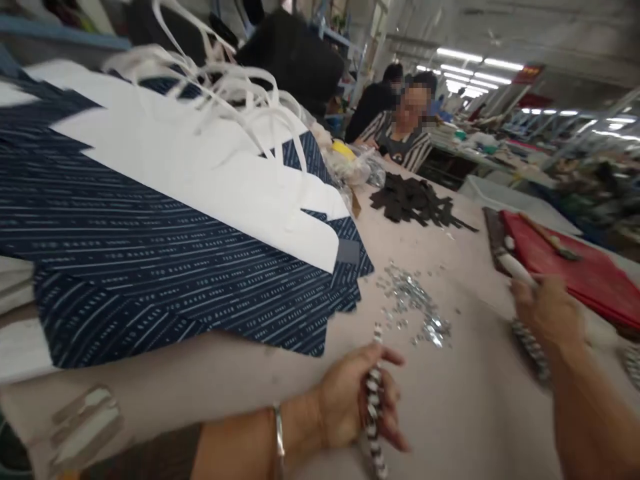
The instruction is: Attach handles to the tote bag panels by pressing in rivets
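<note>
My left hand (pixel 357 400), a bangle on its wrist, holds a narrow dark strip with pale beads or spots (pixel 373 400) upright in its curled fingers. Small shiny silver pieces (pixel 417 303) lie scattered on the table just beyond it. On the right, my right hand (pixel 553 317) is blurred, with fingers closed round a white, round-ended rod (pixel 517 269) that shows on both sides of it. A similar spotted strip (pixel 531 350) lies beneath that hand, partly hidden by the wrist.
Navy striped fabric panels (pixel 200 280) with white pieces (pixel 210 193) and looped white tapes (pixel 250 100) cover the left. Dark cut strips (pixel 415 200) are heaped at the back. Red sheets (pixel 575 267) lie right, by a pale bin (pixel 500 200). A person (pixel 410 127) sits across the table.
</note>
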Available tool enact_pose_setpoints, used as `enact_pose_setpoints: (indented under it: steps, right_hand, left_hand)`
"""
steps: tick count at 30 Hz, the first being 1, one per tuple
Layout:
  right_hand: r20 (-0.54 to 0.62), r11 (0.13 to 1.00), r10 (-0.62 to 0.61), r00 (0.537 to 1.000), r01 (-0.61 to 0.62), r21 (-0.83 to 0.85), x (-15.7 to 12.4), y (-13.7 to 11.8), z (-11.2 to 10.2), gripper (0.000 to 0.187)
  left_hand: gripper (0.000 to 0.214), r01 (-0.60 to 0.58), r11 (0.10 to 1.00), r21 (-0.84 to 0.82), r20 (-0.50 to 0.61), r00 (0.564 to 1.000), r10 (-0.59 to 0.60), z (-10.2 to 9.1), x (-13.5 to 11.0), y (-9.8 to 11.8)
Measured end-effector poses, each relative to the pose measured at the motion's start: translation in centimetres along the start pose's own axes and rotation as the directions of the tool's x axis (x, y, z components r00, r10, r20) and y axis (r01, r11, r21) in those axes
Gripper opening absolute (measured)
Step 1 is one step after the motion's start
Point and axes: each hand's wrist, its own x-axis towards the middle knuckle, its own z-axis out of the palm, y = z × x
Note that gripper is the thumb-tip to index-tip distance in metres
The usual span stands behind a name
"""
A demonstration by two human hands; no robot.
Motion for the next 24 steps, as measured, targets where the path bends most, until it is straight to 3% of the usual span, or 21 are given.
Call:
enact_pose_setpoints:
  steps: [3, 6, 11, 14, 17, 20, 22, 24]
  right_hand:
    - [0.096, 1.0, 0.027, 0.995, -0.026, -0.007, -4.9, 1.6, -3.1, 0.047]
    - [0.213, 0.998, -0.014, 0.977, 0.0, 0.064, -12.3, 1.6, -4.6, 0.032]
    - [0.248, 0.981, 0.023, 0.968, -0.069, 0.18, -26.7, 2.8, -5.0, 0.033]
    - [0.195, 0.963, 0.081, 0.977, -0.128, 0.238, -33.1, 4.1, -4.4, 0.035]
    - [0.07, 0.947, 0.037, 0.997, -0.058, 0.317, -36.4, 4.9, -3.6, 0.036]
    - [-0.039, 0.922, 0.03, 0.999, -0.013, 0.388, -37.4, 3.8, -4.1, 0.041]
    - [0.001, 0.857, 0.022, 1.0, -0.02, 0.515, -37.8, 1.4, -5.4, 0.044]
    - [0.106, 0.742, -0.066, 0.992, -0.022, 0.671, -38.3, -2.0, -6.8, 0.041]
  left_hand:
    - [0.035, 0.001, 1.0, 0.011, 0.024, 1.0, -0.001, 0.5, -1.1, 0.9]
    - [0.036, -0.02, 0.993, 0.118, 0.014, 1.0, 0.019, 0.9, -1.7, 1.2]
    - [0.032, -0.076, 0.983, 0.165, 0.062, 0.996, 0.067, 2.2, -3.0, 1.2]
    - [0.03, -0.104, 0.982, 0.16, 0.128, 0.988, 0.084, 3.0, -4.2, 1.3]
    - [0.033, -0.121, 0.983, 0.136, 0.193, 0.977, 0.093, 3.8, -5.7, 1.2]
    - [0.035, -0.131, 0.987, 0.089, 0.232, 0.967, 0.107, 4.8, -7.5, 0.9]
    - [0.033, -0.145, 0.988, 0.05, 0.235, 0.963, 0.13, 5.3, -8.6, 0.5]
    - [0.031, -0.167, 0.986, 0.013, 0.225, 0.961, 0.16, 5.7, -9.7, 0.1]
